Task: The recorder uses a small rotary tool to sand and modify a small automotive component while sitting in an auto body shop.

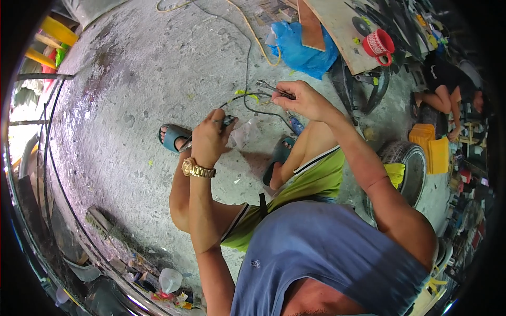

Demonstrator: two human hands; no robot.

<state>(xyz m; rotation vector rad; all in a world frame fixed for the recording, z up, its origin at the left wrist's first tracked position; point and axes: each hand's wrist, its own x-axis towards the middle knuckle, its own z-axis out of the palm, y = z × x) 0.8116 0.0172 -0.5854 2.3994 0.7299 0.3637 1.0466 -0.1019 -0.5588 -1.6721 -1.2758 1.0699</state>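
thin black cable [245, 96]: arched between my left hand [208, 134] and right hand [304, 100]
left hand: clenched round a small dark tool [228, 120]
right hand: pinching a slim grey metal tool [265, 86]
rough grey concrete floor [121, 126]: under my teal sandals [173, 138]

The left hand [207, 138] covers most of the black object [227, 120] in its grip, leaving its kind unclear. The fingers of the right hand [303, 101] hide part of the tool [263, 84]; whether the cable [238, 97] touches them is too small to tell. The right arm [371, 163] hides part of the tyre [418, 171]. The lower edge cuts off the shirt [321, 237]. Clutter [469, 210] at far right is too small and dark to sort.
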